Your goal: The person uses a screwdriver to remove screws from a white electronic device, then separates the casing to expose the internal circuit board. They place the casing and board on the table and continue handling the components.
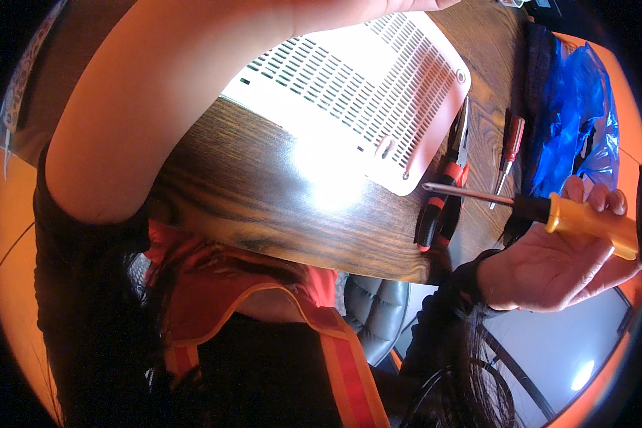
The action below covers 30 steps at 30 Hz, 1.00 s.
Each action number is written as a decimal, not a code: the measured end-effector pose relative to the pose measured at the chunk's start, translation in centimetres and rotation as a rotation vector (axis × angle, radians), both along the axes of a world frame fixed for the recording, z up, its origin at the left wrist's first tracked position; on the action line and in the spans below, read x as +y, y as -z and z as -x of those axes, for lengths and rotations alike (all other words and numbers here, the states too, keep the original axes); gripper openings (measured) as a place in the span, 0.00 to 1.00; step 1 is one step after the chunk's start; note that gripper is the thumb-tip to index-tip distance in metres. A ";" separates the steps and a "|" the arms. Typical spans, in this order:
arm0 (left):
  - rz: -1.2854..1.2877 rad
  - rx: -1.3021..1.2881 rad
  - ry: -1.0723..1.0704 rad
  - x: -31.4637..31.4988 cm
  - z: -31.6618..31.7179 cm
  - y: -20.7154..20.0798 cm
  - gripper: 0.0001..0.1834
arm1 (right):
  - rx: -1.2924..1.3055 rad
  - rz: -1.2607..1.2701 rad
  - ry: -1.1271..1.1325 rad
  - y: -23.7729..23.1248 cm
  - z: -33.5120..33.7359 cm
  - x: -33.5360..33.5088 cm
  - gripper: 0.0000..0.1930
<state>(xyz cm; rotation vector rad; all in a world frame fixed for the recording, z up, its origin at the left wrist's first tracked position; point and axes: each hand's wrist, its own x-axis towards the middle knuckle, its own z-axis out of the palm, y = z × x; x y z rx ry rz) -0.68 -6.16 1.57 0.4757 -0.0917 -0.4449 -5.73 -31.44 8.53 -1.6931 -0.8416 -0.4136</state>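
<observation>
My right hand (549,274), at the right, is closed round the yellow handle of a screwdriver (592,227). Its metal shaft points left, with the tip just off the near corner of a white slotted panel (424,135). That panel lies on the wooden table, brightly lit, with a screw hole at its corner. My left arm reaches across the panel's upper left part. Only part of my left hand (349,10) shows at the top edge; most of its fingers are cut off there. Beyond the screwdriver shaft lie red-and-black pliers (442,192).
A small red-handled screwdriver (510,146) lies right of the pliers. Farther right is a crumpled blue plastic bag (578,114). The wooden table's (264,207) curved near edge runs before my body. A dark padded chair (378,310) and a pale panel with a dark frame (560,349) are below.
</observation>
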 end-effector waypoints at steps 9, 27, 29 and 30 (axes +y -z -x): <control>0.057 0.084 -0.038 0.3 -0.4 -0.1 0.11 | 0.139 -0.169 -0.313 1.1 -0.1 0.2 0.21; -0.037 0.071 -0.565 4.4 -6.7 5.6 0.06 | 1.232 0.077 -0.196 2.5 4.0 6.7 0.21; -0.117 0.148 -0.459 2.4 -5.6 5.6 0.07 | 1.052 -0.027 -0.117 1.6 3.2 5.9 0.21; -0.143 0.225 -0.520 0.6 -5.0 5.3 0.09 | 0.890 -0.062 -0.055 1.2 2.8 5.8 0.22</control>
